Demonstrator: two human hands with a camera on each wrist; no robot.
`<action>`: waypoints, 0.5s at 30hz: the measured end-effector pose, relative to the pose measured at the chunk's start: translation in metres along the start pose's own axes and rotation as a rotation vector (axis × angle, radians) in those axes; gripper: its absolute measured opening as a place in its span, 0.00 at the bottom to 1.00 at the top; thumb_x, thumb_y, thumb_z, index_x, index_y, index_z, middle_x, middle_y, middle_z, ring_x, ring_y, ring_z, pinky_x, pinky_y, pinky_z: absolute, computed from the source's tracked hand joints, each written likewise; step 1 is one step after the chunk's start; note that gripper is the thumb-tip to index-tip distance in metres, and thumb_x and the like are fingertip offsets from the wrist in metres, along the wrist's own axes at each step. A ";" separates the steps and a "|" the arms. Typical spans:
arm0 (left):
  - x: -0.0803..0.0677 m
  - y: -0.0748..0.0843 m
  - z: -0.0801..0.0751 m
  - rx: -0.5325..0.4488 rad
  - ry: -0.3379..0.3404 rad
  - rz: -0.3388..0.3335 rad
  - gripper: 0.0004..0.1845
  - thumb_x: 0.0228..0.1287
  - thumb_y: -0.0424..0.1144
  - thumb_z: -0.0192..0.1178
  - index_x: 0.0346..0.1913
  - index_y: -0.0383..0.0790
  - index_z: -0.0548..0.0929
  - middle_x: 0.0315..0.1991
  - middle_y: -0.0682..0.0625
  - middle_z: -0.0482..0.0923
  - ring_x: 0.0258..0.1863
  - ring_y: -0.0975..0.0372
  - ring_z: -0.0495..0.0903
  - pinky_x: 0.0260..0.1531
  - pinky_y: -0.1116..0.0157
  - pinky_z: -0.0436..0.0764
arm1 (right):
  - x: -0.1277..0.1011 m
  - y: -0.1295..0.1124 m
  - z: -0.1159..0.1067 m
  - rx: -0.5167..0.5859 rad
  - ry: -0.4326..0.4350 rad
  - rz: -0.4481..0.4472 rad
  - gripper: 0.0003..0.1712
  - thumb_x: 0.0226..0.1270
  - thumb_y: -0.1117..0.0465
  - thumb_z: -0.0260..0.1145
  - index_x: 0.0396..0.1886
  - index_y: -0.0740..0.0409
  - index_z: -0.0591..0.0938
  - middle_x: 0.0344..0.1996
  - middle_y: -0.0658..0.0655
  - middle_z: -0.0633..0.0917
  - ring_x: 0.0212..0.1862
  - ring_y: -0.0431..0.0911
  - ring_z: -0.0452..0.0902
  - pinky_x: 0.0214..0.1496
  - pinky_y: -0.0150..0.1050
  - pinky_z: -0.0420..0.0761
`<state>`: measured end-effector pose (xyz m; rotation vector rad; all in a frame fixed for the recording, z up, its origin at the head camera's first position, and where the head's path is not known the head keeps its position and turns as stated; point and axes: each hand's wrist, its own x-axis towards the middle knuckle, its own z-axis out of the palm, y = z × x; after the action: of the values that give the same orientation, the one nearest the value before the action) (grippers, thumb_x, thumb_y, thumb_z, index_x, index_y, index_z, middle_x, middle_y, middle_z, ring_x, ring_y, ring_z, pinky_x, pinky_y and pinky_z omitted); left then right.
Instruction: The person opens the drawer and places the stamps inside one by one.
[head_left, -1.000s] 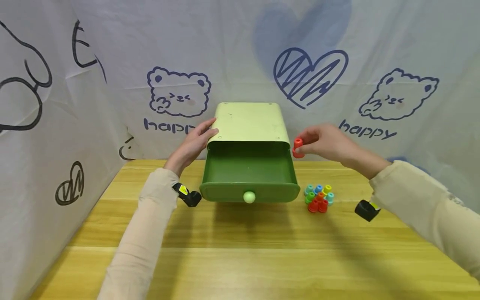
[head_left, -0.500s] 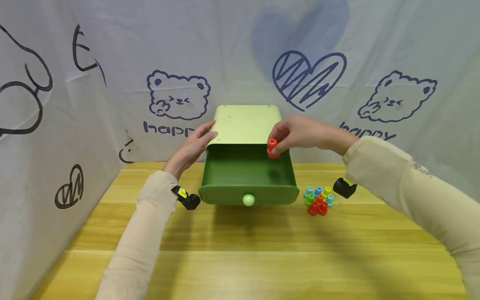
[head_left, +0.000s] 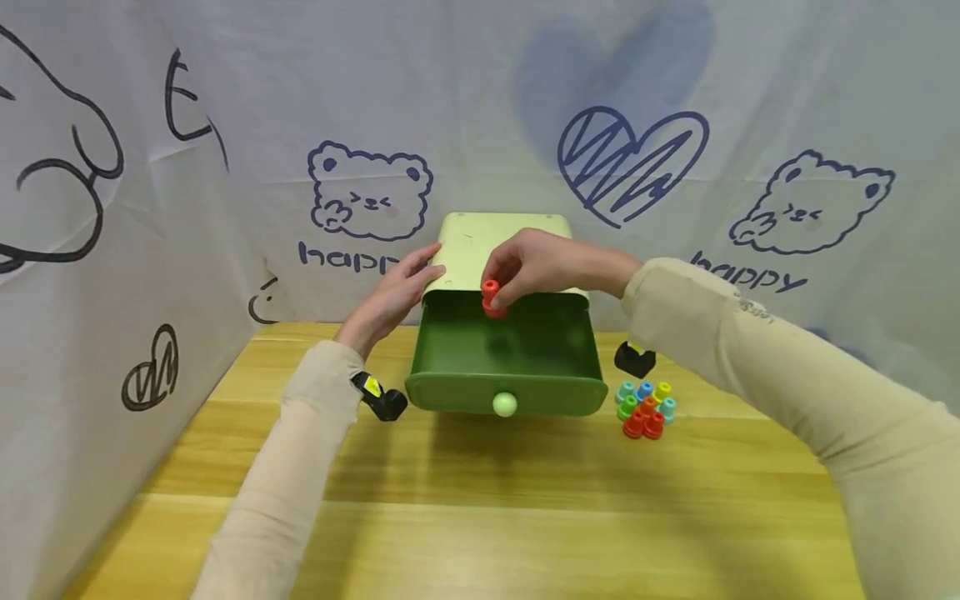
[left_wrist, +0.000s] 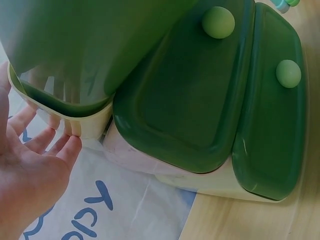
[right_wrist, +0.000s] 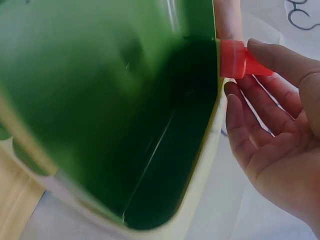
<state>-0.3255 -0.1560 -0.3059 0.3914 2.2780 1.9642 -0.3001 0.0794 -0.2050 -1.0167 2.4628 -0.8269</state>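
A small drawer cabinet (head_left: 462, 237) with a pale yellow shell has its green top drawer (head_left: 450, 392) pulled out. My left hand (head_left: 397, 292) rests against the cabinet's left side; in the left wrist view its fingers (left_wrist: 70, 150) lie extended along the shell's edge. Between thumb and fingers my right hand (head_left: 543, 260) pinches a red stepped, cone-like peg (head_left: 492, 304) with a hole in its top. It is held upright above the rear part of the open drawer. In the right wrist view the red peg (right_wrist: 233, 59) appears beside the drawer opening. The visible drawer floor shows nothing lying on it.
Right of the cabinet, a cluster of similar small pegs (head_left: 647, 408) in red, green, blue, yellow and teal stands on the wooden table (head_left: 480, 533). Two lower green drawers (left_wrist: 180, 90) are closed. A printed white cloth (head_left: 495, 100) hangs behind.
My right hand has carried the red peg leftward, from beside the cabinet's right edge to over the open drawer. The left hand keeps its place on the cabinet.
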 end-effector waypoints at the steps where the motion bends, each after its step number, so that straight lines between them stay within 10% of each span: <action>1: 0.000 0.000 0.000 0.003 0.000 -0.004 0.33 0.75 0.44 0.50 0.76 0.43 0.53 0.77 0.46 0.45 0.74 0.56 0.47 0.70 0.57 0.55 | 0.003 -0.001 0.002 -0.004 0.005 -0.009 0.10 0.59 0.66 0.71 0.41 0.64 0.84 0.37 0.56 0.87 0.41 0.46 0.81 0.47 0.38 0.80; 15: -0.001 -0.003 0.000 0.031 0.007 0.000 0.32 0.74 0.46 0.51 0.76 0.45 0.56 0.77 0.48 0.45 0.74 0.57 0.44 0.71 0.53 0.52 | 0.021 -0.001 0.027 0.035 -0.059 -0.108 0.14 0.59 0.69 0.70 0.46 0.65 0.83 0.39 0.56 0.87 0.45 0.45 0.81 0.50 0.36 0.79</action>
<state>-0.3254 -0.1569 -0.3091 0.3885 2.3146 1.9355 -0.2999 0.0536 -0.2268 -1.1531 2.3534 -0.8583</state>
